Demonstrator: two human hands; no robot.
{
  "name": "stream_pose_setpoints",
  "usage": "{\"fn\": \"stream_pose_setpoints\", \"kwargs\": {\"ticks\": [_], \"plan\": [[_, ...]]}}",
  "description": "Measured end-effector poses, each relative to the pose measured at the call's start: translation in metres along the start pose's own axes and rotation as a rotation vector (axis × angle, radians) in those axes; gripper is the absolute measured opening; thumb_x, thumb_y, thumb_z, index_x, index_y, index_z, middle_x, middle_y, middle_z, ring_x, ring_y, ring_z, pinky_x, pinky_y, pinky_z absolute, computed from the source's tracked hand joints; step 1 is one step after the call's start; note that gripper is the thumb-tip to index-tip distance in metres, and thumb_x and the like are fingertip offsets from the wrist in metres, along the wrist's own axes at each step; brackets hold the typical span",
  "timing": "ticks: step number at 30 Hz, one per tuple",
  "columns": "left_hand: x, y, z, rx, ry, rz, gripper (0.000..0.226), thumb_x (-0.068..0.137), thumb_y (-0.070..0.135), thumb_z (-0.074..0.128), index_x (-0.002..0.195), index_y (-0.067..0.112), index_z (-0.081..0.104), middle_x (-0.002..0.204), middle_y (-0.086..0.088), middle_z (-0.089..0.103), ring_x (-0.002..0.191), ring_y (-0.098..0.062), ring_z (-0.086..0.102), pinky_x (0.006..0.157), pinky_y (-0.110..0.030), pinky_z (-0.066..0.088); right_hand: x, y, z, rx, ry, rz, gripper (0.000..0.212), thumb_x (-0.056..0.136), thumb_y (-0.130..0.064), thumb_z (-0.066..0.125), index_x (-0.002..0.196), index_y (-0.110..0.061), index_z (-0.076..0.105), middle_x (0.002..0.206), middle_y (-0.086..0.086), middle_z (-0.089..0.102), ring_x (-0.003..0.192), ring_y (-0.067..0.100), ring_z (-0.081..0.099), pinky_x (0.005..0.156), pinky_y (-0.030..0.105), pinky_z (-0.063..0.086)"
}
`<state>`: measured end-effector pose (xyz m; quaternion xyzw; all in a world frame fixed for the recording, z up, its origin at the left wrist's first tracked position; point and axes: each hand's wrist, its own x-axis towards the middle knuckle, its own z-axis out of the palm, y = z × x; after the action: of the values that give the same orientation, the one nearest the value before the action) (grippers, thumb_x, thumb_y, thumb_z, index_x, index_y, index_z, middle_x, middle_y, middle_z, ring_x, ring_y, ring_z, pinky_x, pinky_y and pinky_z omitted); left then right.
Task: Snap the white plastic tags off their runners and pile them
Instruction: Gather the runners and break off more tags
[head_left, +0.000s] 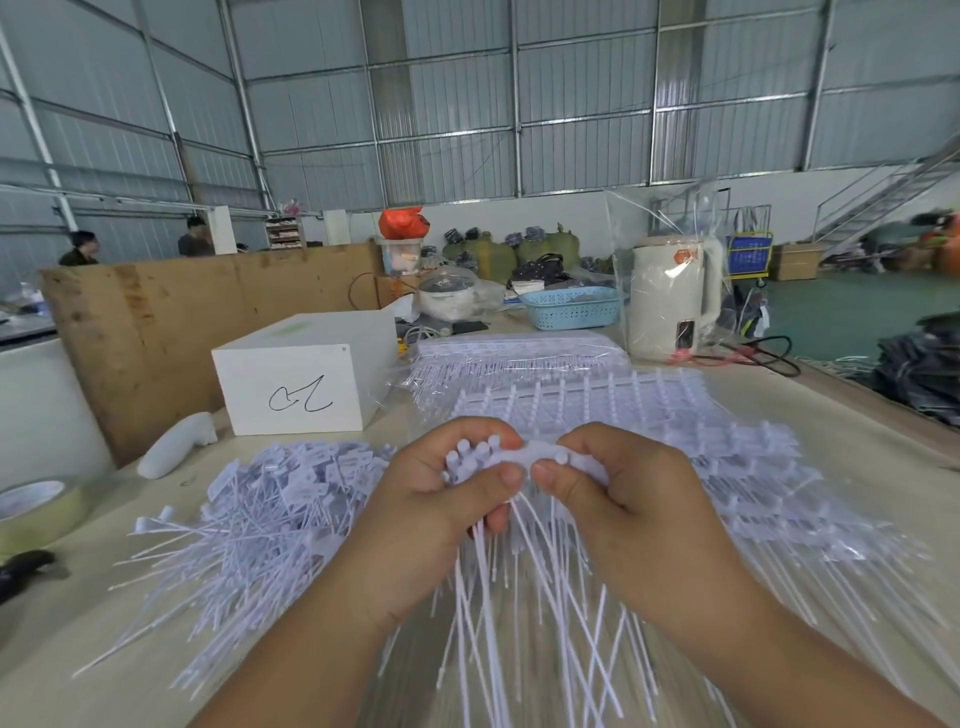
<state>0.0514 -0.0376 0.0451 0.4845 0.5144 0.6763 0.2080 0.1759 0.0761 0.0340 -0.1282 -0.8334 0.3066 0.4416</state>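
At nine o'clock on the bench (857, 467) lies a tape roll (36, 512), with a white box (304, 382) at eleven o'clock. Between them spreads the pile (260, 509) of loose tags, stems fanning toward seven o'clock. At centre, the left hand (441, 499) grips a strip (519, 457) of tags at its left end, thumb on top; the right hand (618, 483) pinches the same strip just beside it, thumbs nearly touching. The stems hang toward six o'clock between the wrists. Unsnapped sheets (623, 405) lie stacked from twelve to three o'clock. A kettle (670, 301) stands at one o'clock.
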Motion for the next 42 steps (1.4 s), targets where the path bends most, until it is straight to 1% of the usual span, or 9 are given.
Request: {"fn": "stream_pose_setpoints", "kwargs": {"ticks": [6, 10, 14, 18, 21, 28, 33, 38, 42], "plan": [[0.003, -0.006, 0.003, -0.091, 0.168, -0.025, 0.014, 0.067, 0.023, 0.074, 0.08, 0.027, 0.075, 0.057, 0.003, 0.056, 0.047, -0.01, 0.05, 0.048, -0.019, 0.043, 0.007, 0.001, -0.015, 0.2, 0.258, 0.106, 0.038, 0.089, -0.045, 0.055, 0.063, -0.019, 0.046, 0.046, -0.011, 0.037, 0.042, 0.003, 0.032, 0.043, 0.014, 0.031], [0.004, -0.008, -0.009, 0.117, 0.079, -0.049, 0.015, 0.072, 0.023, 0.075, 0.086, 0.028, 0.072, 0.055, 0.0, 0.055, 0.05, -0.013, 0.051, 0.051, -0.024, 0.039, 0.003, 0.004, -0.014, 0.244, -0.127, 0.142, 0.008, 0.086, -0.039, 0.064, 0.093, -0.036, 0.06, 0.058, -0.015, 0.05, 0.05, 0.003, 0.044, 0.05, 0.013, 0.036], [0.001, -0.006, -0.011, 0.154, -0.192, -0.08, 0.03, 0.062, 0.021, 0.067, 0.091, 0.025, 0.07, 0.076, -0.011, 0.063, 0.063, -0.018, 0.056, 0.059, -0.03, 0.041, -0.004, 0.008, -0.002, 0.061, -0.364, 0.069, 0.067, 0.077, -0.056, 0.064, 0.13, -0.064, 0.024, 0.102, -0.032, 0.052, 0.088, -0.01, 0.057, 0.077, 0.016, 0.043], [-0.001, -0.003, -0.014, 0.196, -0.358, -0.147, 0.034, 0.064, 0.01, 0.064, 0.093, 0.025, 0.069, 0.086, -0.005, 0.065, 0.077, -0.022, 0.055, 0.069, -0.036, 0.041, -0.005, 0.009, -0.003, 0.124, -0.376, 0.053, 0.091, 0.074, -0.037, 0.08, 0.14, -0.055, 0.02, 0.111, -0.023, 0.046, 0.09, -0.006, 0.059, 0.076, 0.013, 0.04], [-0.002, 0.001, -0.015, 0.198, -0.426, -0.19, 0.037, 0.063, 0.011, 0.064, 0.095, 0.028, 0.069, 0.096, 0.003, 0.066, 0.084, -0.019, 0.055, 0.073, -0.037, 0.04, -0.005, 0.005, -0.004, 0.185, -0.392, 0.08, 0.095, 0.069, -0.026, 0.086, 0.137, -0.056, 0.027, 0.112, -0.018, 0.046, 0.098, 0.002, 0.063, 0.086, 0.023, 0.049], [-0.004, 0.004, -0.013, 0.237, -0.499, -0.198, 0.034, 0.075, -0.009, 0.06, 0.097, 0.017, 0.062, 0.088, 0.017, 0.064, 0.079, 0.0, 0.058, 0.068, -0.013, 0.045, -0.002, 0.005, -0.005, 0.196, -0.41, 0.122, 0.072, 0.056, -0.052, 0.077, 0.12, -0.057, 0.045, 0.104, -0.017, 0.055, 0.096, 0.01, 0.065, 0.091, 0.043, 0.052], [-0.002, -0.002, -0.013, 0.247, -0.417, -0.177, 0.031, 0.073, 0.0, 0.064, 0.09, 0.025, 0.067, 0.089, 0.009, 0.064, 0.08, -0.005, 0.058, 0.07, -0.018, 0.046, -0.001, 0.006, -0.005, 0.173, -0.383, 0.213, 0.059, 0.053, -0.061, 0.075, 0.107, -0.046, 0.058, 0.085, -0.014, 0.07, 0.072, 0.002, 0.066, 0.071, 0.029, 0.052], [-0.002, -0.001, -0.016, 0.185, -0.455, -0.2, 0.038, 0.072, -0.006, 0.061, 0.091, 0.027, 0.069, 0.083, 0.014, 0.064, 0.074, -0.002, 0.057, 0.065, -0.019, 0.046, 0.0, 0.003, -0.007, 0.138, -0.42, 0.237, 0.031, 0.062, -0.051, 0.083, 0.08, -0.032, 0.066, 0.052, -0.018, 0.053, 0.047, -0.002, 0.047, 0.049, 0.012, 0.031], [-0.004, 0.003, -0.018, 0.147, -0.52, -0.235, 0.033, 0.064, 0.006, 0.066, 0.089, 0.028, 0.069, 0.077, 0.012, 0.064, 0.071, -0.006, 0.058, 0.066, -0.02, 0.046, -0.001, 0.001, -0.008, 0.102, -0.443, 0.229, 0.05, 0.048, -0.066, 0.075, 0.085, -0.034, 0.066, 0.056, -0.019, 0.056, 0.051, -0.002, 0.049, 0.054, 0.017, 0.032]]}}
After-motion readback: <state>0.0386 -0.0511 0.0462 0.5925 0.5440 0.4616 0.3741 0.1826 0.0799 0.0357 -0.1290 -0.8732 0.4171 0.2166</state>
